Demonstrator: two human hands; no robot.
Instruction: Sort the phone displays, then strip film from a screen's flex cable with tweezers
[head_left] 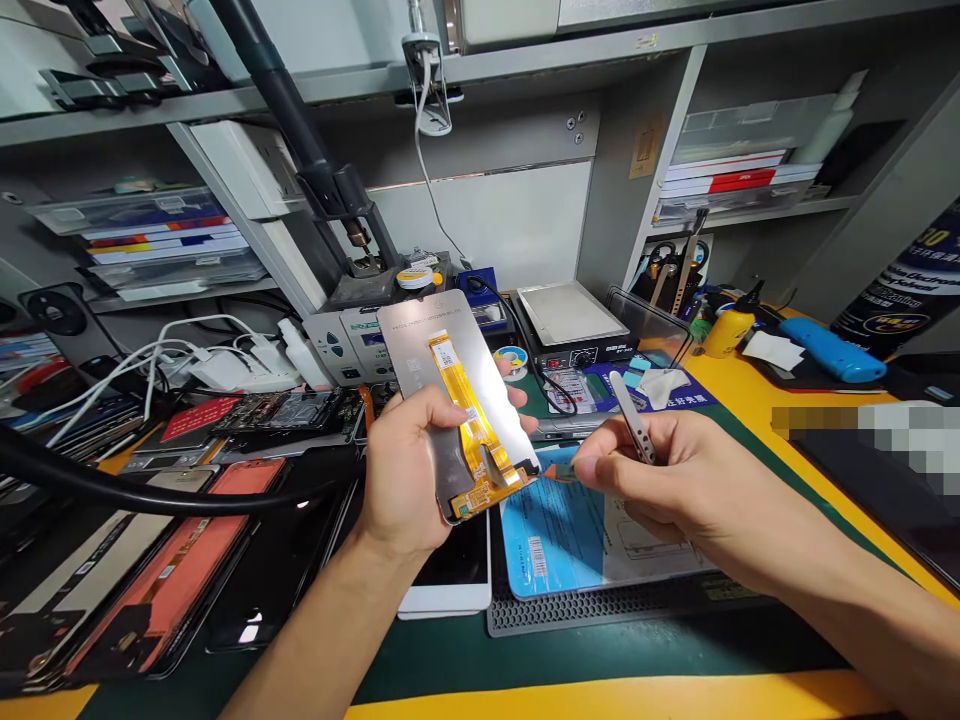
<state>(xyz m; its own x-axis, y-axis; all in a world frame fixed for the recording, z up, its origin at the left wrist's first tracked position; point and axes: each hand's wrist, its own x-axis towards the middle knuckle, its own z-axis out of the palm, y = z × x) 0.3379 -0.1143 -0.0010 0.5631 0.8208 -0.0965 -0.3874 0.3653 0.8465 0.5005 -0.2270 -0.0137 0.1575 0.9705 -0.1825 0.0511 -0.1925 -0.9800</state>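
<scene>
In my left hand (412,465) is a phone screen (409,345), tilted up, its silver metal back facing me. A yellow flex cable (457,390) runs down that back to the lower edge, and my thumb presses on it. My right hand (675,465) is closed around metal tweezers (634,420), whose rounded end sticks up between the fingers. Thumb and forefinger also pinch a small piece with an orange end (556,472), close by the screen's lower right corner. Whether that piece touches the screen I cannot tell.
Below my hands are a blue-and-white package (555,550), a grey perforated mat (540,617) and a white phone (442,597). Several phone parts, including a red panel (180,560), lie at left. A black cable (225,497) crosses there. A heating plate (574,315) stands behind.
</scene>
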